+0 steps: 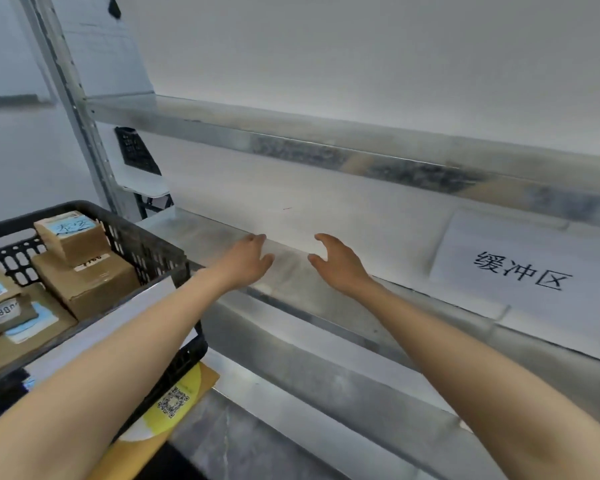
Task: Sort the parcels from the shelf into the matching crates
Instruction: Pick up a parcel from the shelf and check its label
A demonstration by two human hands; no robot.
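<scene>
My left hand [248, 261] and right hand [340, 265] reach open and empty over the shelf [194, 233], the parcels [87, 282] I see lie in the black crate [146, 237] beside it, so I think I next look for another parcel.

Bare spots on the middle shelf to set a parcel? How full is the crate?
Free: shelf from the black crate to the left hand, between the hands, and from the right hand to the paper sign. Crowded: the crate, cardboard parcels stacked across its visible part.
</scene>
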